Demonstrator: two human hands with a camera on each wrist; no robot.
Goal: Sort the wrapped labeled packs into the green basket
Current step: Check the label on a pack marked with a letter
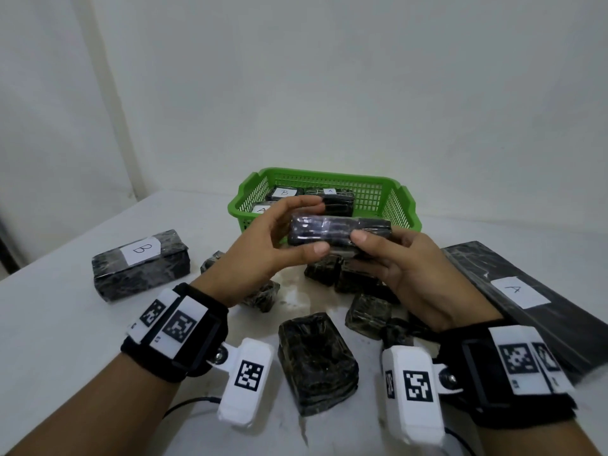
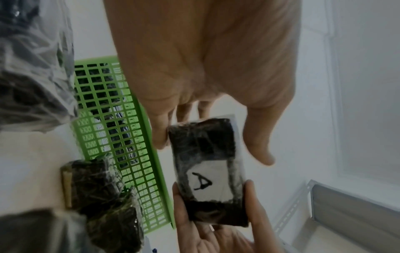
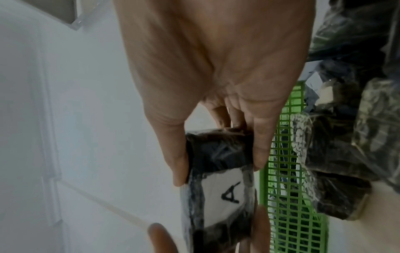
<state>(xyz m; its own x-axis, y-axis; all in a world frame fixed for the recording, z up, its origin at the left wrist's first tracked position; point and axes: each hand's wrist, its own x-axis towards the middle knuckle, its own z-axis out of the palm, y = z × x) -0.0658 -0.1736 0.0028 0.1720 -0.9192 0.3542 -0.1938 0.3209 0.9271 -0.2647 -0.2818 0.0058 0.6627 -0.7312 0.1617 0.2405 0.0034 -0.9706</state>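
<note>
1. Basically, head view: both hands hold one wrapped pack (image 1: 339,234) in the air, just in front of the green basket (image 1: 399,205) and above the loose wrapped packs (image 1: 317,362) on the table (image 1: 59,340). The left hand (image 1: 263,250) pinches the pack's left end, thumb under, fingers arched over the top. The right hand (image 1: 411,278) grasps the right end, thumb on the near face, fingers underneath. The label faces away from this camera. The basket already holds labeled packs (image 1: 284,193). A B pack (image 1: 141,263) lies far left and a big flat A pack (image 1: 523,292) lies right.

2. Left wrist view: the pack (image 2: 208,171) shows a white "A" label. The left hand (image 2: 205,59) is loosely on it: one fingertip touches the top corner, and the thumb (image 2: 259,137) stands off the wrap. The right hand (image 2: 216,227) cradles the far end. Risk as I judge it: the wrap looks slick, so if the right hand lets go first, the pack could drop into the unsorted pile.

3. Right wrist view: the right hand (image 3: 216,68) clamps the pack (image 3: 218,171) firmly between the thumb and a finger, with the "A" readable. The basket wall (image 3: 288,171) is just beside it. Second likely risk: clipping the rim on the way in, or landing label-down on the stacked packs.
</note>
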